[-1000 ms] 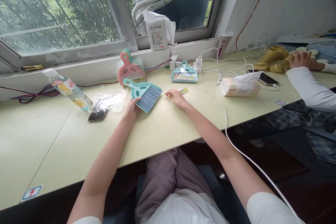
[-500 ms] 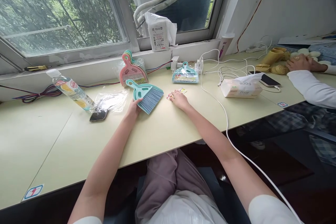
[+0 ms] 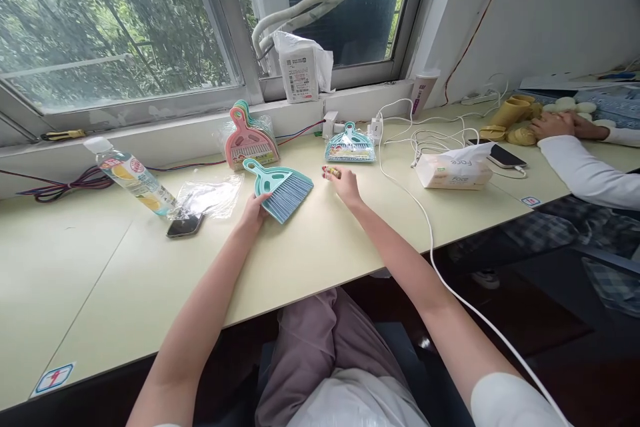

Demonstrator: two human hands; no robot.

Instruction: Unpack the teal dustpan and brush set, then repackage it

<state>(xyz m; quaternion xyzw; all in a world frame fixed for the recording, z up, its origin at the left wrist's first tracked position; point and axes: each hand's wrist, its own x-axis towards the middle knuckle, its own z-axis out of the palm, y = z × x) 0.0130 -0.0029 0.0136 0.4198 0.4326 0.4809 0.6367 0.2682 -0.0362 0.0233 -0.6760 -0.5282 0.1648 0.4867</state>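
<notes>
A long pale-yellow table (image 3: 295, 267) runs across in front of me, below a wide sliding window (image 3: 115, 27). At the right end a co-worker's white sleeve (image 3: 575, 167) reaches in, that person's hands at some tan rolls (image 3: 513, 110).

Near the wall leans a stack of dustpan sets (image 3: 250, 140), a pink one foremost, partly in clear plastic. Just in front of it is the loose turquoise dustpan (image 3: 267, 173) with its brush (image 3: 286, 199) nested inside, bristles towards the person and handle pointing to the window. The left hand (image 3: 254, 212) grips its near edge, thumb over the top; the other fingers are mostly hidden beneath. I cannot tell whether the set touches the table or is held just above it.

A wrapped turquoise set (image 3: 350, 145) stands by the wall beyond the right hand. A capped clear bottle (image 3: 135, 173) is over on the left, a white box (image 3: 300, 73) in a plastic bag sits on the sill, and a tissue pack (image 3: 453, 170) lies to the right, by the looping white cable (image 3: 431, 240). A crumpled clear wrapper (image 3: 213, 197) lies against a dark phone (image 3: 185, 225).

The right hand (image 3: 346, 185) is curled, fingertips pinching a small printed card (image 3: 332, 172), red and yellow, its print too small to read, near the brush's bristles and apart from them.
</notes>
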